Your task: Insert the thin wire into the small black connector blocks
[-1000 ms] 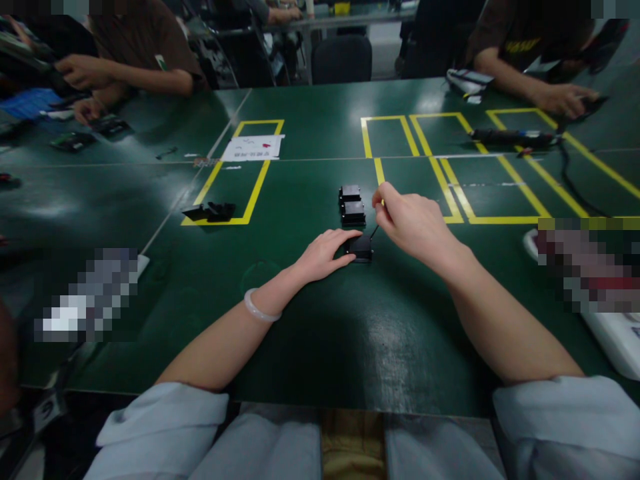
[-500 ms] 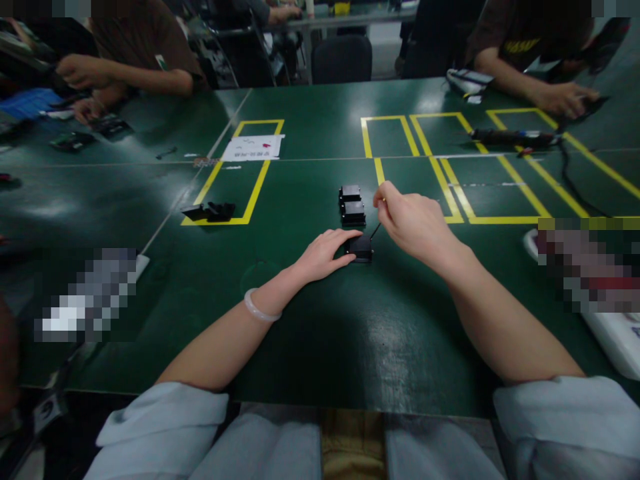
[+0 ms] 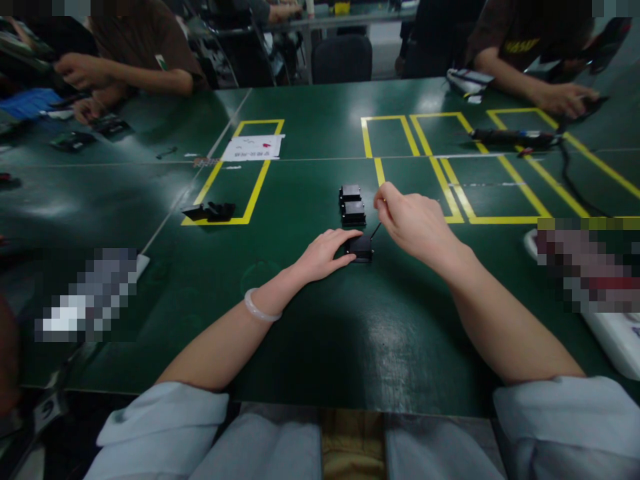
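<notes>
A small black box [image 3: 361,249] lies on the green table in front of me. My left hand [image 3: 321,257], with a pale bangle on its wrist, steadies the box from the left, thumb at the near side and fingers at the far side. Closed in a pinch, my right hand [image 3: 413,223] grips a thin dark-shafted tool [image 3: 376,231], whose handle is hidden by the fingers. The shaft slants down to the box's far right corner; I cannot tell exactly what its tip touches. Just beyond stand two similar black boxes [image 3: 354,212], one behind the other.
Yellow tape marks rectangles on the green table [image 3: 310,347]. Black parts [image 3: 213,212] and a paper sheet [image 3: 254,147] lie left. Toward the right are a dark cylindrical tool [image 3: 515,137] with a cable and a white object [image 3: 617,343]. Two people sit across, hands busy.
My right hand has shifted very slightly around the tool. The left hand and the box have stayed in place.
</notes>
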The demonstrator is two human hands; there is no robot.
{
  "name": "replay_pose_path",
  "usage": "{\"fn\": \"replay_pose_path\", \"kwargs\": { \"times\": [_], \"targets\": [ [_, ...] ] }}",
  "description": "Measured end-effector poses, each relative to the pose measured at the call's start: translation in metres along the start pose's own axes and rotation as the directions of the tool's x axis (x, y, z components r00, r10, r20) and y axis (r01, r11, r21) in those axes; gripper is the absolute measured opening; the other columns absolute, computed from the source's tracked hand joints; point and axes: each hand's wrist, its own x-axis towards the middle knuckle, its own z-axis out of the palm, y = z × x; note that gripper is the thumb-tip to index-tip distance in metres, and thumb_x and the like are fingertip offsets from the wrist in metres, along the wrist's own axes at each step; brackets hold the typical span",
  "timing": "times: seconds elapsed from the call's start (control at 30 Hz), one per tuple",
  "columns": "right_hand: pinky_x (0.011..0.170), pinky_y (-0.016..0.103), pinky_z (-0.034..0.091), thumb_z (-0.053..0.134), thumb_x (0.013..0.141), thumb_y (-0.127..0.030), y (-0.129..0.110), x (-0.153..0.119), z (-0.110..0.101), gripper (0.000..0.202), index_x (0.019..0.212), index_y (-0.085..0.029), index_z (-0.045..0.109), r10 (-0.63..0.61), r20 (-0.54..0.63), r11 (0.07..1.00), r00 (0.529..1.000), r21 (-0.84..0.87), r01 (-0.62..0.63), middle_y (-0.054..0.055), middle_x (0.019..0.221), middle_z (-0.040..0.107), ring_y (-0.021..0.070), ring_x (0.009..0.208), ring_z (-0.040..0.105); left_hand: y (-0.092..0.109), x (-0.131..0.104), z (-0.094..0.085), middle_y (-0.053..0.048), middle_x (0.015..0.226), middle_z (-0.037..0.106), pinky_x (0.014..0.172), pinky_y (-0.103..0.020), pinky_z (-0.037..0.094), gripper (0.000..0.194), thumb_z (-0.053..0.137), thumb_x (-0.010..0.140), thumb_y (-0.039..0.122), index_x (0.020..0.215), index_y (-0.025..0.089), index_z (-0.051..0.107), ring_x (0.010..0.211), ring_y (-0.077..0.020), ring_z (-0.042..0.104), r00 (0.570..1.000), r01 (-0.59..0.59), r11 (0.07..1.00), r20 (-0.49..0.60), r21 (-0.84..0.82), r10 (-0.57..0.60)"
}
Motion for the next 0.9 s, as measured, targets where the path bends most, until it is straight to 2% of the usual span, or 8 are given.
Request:
{"fn": "replay_pose_path", "kwargs": {
  "times": [0.27,0.5,0.9],
  "targets": [
    [0.057,0.03,0.022,0.024,0.099,-0.03,0.0012,0.0004,0.0015,0.036,0.118,-0.018,0.052,-0.006,-0.014,1.0,1.0,0.024,0.006,0.009,0.088,0.071,0.0195,0.068,0.061,-0.0004,0.0,0.0001,-0.009,0.131,0.061,0.098,-0.04,0.044,0.047,0.054,0.097,0.037,0.141,0.022,0.047,0.115,-0.0268,0.056,1.0,0.002,1.0,0.001,0.004,-0.002],
    [0.059,0.03,0.025,0.024,0.101,-0.045,-0.0005,0.0,-0.0006,0.044,0.115,-0.018,0.054,0.007,0.015,0.999,1.0,0.034,-0.007,0.01,0.089,0.072,0.0221,0.073,0.062,-0.0009,-0.0004,0.0004,-0.01,0.132,0.061,0.098,-0.039,0.044,0.047,0.054,0.097,0.038,0.141,0.02,0.048,0.115,-0.0266,0.056,1.0,-0.014,1.0,-0.007,0.002,0.014],
    [0.06,0.029,0.026,0.026,0.098,-0.029,0.0012,0.0009,0.0006,0.035,0.117,-0.018,0.053,0.0,0.008,1.0,1.0,0.022,0.0,0.01,0.09,0.072,0.0198,0.071,0.061,-0.0005,-0.0002,-0.0001,-0.01,0.131,0.061,0.097,-0.04,0.045,0.048,0.055,0.097,0.037,0.141,0.021,0.048,0.114,-0.0268,0.056,1.0,0.0,1.0,-0.001,0.012,0.0]
  ]
}}
